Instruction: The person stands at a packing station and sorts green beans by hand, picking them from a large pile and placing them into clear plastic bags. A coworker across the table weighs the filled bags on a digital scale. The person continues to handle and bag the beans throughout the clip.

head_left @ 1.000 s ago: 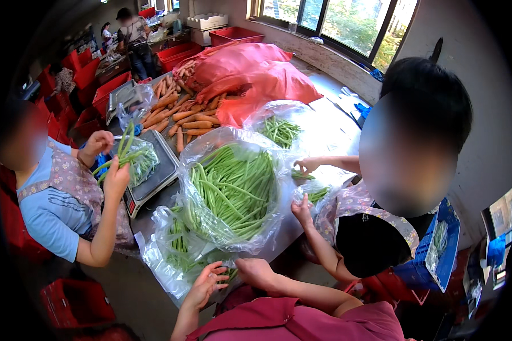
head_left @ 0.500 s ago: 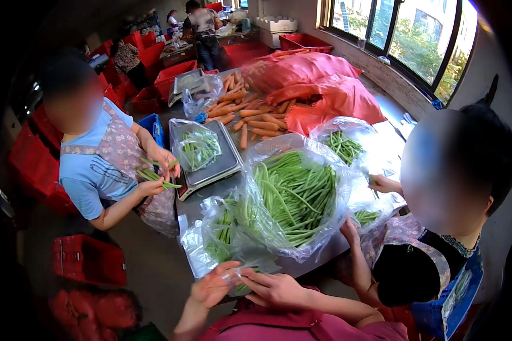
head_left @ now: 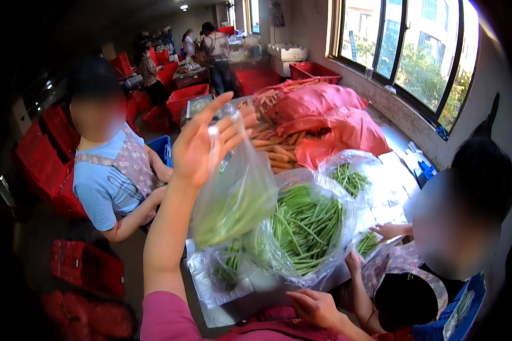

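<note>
My left hand (head_left: 202, 145) is raised over the table, its fingers hooked round the top of a clear plastic bag (head_left: 256, 170). Inside, low in the bag, lie green beans (head_left: 233, 216), smeared by motion. The bag hangs in front of a small bag of green beans (head_left: 230, 264) and beside a large open clear bag heaped with green beans (head_left: 310, 227). Low at the table's near edge, my right hand (head_left: 313, 307) is close to my body, fingers loosely bent and apart, nothing seen in it.
A co-worker in light blue (head_left: 116, 165) stands at left; another at right has hands by a small bag of beans (head_left: 368, 243). Carrots (head_left: 281, 153) and red mesh sacks (head_left: 335, 131) fill the far table. Red crates (head_left: 88, 267) stand on the floor at left.
My left hand has risen from the near edge, lifting a bag of green beans upward and over the table. My right hand has parted from it, moving right and down.
</note>
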A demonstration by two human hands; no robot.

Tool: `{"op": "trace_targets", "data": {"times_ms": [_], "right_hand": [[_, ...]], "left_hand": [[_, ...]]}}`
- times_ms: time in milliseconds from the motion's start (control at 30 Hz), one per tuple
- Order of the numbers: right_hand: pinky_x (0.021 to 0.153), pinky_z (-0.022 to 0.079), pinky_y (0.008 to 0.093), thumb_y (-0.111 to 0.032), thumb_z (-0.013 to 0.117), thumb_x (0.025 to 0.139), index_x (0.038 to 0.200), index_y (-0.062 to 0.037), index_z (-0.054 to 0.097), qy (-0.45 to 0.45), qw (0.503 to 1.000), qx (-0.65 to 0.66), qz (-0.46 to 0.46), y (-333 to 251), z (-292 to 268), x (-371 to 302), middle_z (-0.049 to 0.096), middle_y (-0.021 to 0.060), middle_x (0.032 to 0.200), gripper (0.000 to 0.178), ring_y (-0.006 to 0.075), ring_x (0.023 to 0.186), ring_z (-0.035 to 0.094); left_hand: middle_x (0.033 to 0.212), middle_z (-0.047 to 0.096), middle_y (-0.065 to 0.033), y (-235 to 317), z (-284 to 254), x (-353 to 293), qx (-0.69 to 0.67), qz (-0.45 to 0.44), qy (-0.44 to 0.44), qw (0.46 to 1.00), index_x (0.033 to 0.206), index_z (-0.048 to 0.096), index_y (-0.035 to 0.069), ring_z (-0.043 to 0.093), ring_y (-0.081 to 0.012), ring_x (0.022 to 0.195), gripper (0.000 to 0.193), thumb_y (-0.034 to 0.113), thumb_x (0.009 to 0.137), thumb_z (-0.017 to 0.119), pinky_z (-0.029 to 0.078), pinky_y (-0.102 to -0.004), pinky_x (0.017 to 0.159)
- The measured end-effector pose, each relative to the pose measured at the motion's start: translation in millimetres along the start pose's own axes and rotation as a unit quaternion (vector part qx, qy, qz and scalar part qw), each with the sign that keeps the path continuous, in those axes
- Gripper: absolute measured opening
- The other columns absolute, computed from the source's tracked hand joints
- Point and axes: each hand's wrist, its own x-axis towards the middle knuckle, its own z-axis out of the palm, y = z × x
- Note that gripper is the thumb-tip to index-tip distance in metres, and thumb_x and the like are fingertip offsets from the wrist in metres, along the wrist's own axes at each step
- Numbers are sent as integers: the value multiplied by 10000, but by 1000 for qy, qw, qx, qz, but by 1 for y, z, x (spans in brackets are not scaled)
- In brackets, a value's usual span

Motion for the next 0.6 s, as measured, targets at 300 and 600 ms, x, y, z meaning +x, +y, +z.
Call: {"op": "trace_targets", "data": {"times_ms": [300,600], "right_hand": [[600,517,362,-77,616,800,1114,-90,619,21,987,-43,151,7,-4,-35,627,97,866,314,293,695,622],[592,514,355,-98,606,803,1127,-78,607,24,981,-107,158,55,-40,25,627,100,886,325,291,693,620]], "left_hand": [[1022,628,-43,-143,-122,127,-32,-97,172,980,1145,587,104,590,-180,959,358,294,847,642,439,-342,855],[847,597,13,-322,-216,113,-159,-164,276,934,950,634,96,531,-119,757,170,208,826,663,458,-263,685]]}}
